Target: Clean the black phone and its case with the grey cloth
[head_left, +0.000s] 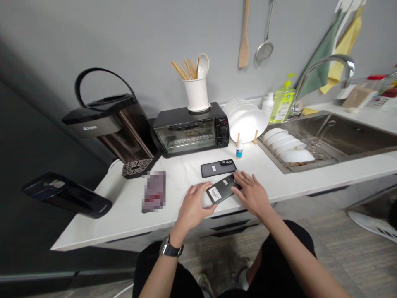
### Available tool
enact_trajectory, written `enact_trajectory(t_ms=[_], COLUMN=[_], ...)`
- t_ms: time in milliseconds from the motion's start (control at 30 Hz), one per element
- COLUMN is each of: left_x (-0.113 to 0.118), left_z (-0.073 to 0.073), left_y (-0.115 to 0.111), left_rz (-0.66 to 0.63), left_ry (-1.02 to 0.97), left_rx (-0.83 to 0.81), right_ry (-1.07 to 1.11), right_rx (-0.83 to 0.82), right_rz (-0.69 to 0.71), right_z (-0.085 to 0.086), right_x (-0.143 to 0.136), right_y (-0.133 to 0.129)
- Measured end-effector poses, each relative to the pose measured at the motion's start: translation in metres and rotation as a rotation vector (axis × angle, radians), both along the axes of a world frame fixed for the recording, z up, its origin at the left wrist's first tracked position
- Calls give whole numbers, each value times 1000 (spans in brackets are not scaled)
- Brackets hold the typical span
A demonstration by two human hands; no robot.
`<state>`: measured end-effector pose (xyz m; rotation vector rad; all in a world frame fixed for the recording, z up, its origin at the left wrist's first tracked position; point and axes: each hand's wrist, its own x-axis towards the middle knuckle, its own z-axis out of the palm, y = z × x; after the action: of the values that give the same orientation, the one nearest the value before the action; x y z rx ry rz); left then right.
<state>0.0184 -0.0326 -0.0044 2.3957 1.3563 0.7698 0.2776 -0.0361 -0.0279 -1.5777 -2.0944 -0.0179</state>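
Observation:
A dark grey phone (pixel 222 189) with a white barcode label lies back up near the counter's front edge. My left hand (pixel 192 207) holds its left end, thumb at the lower corner and fingers along the upper edge. Around the phone's right end, by the camera lenses, are the fingers of my right hand (pixel 252 191). Just behind the phone lies a dark phone case (pixel 218 168) with camera cutouts and a small white label. A small white bottle with a blue label (pixel 239 149) stands behind them. To the left is a flat item, pixelated in the picture (pixel 155 191).
Behind are a black toaster oven (pixel 190 134), a white utensil cup (pixel 197 93) and white plates (pixel 248 122). A black appliance (pixel 120 128) and a dark bottle (pixel 68 196) stand left. On the right, a sink (pixel 356 134) holds bowls (pixel 287 145).

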Motion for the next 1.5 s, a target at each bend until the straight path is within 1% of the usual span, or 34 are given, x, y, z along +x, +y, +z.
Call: enact_trajectory(t_ms=[67,133,200,233,300,400,467,533,600,667,700,767,800,833,900,967,1000,1033,1067,1133,1167,1200,1233,1267,1333,1400,1433,1467,1500], left_x=[0,-1,-1,-1,-1,0,1,1,0,0,-1,-1,0,0,1,1,1,0,0,-1,-1,-1,-1,0,0,1,1,0,0], left_z=[0,-1,-2,-2,-2,-2,-2,-1,-2,-2,-2,-2,-2,-2,-2,-2,-3,-3,-3,-3,-3,-3,-2,-2,-1,-1,-2,-2,-3], left_y=[0,0,0,-1,-1,0,0,0,0,0,0,0,0,0,0,1,1,1,1,1,1,1,1,1,1,1,1,1,2], left_rz=[-5,-14,-11,-6,2,5,11,18,18,12,9,5,6,7,14,15,14,13,13,11,10,8,8,8,14,20,23,24,20], left_ry=[-3,-5,-7,-9,-7,-6,-6,-6,-7,-8,-9,-11,-12,-12,-11,-9,-9,-9,-10,-11,-10,-8,-4,0,0,-5,-7,-9,-10], left_rx=[1,-10,-22,-25,-28,-23,-19,-18,-22,-34,-38,-37,-33,-26,-18,-14,-13,-13,-17,-30,-38,-43,-44,-41,-30,-23,-21,-21,-20], right_ry=[18,44,58,56,39,8,-4,-2,14,40,50,52,44,31,7,-4,-5,-2,3,19,26,28,26,20,8,4,3,3,4], right_rx=[5,2,-9,-13,-5,23,33,34,23,1,-11,-24,-21,-14,11,28,28,23,15,-9,-20,-27,-27,-23,-7,7,7,3,-4], right_rz=[91,219,311,327,277,94,13,33,138,264,316,363,348,305,151,17,4,35,103,280,352,393,394,358,203,63,52,86,152], right_z=[4,6,6,5,1,-2,-1,1,3,5,5,4,4,3,2,2,3,3,4,6,6,6,5,5,3,3,4,5,6], right_x=[-27,-55,-70,-69,-54,-21,-14,-25,-49,-68,-72,-66,-56,-44,-22,-13,-16,-24,-34,-54,-60,-62,-59,-53,-37,-29,-32,-37,-45], right_y=[-2,-14,-28,-34,-35,-16,-1,4,-4,-19,-26,-32,-29,-24,-8,5,7,5,1,-12,-18,-21,-21,-18,-7,3,4,2,-3])
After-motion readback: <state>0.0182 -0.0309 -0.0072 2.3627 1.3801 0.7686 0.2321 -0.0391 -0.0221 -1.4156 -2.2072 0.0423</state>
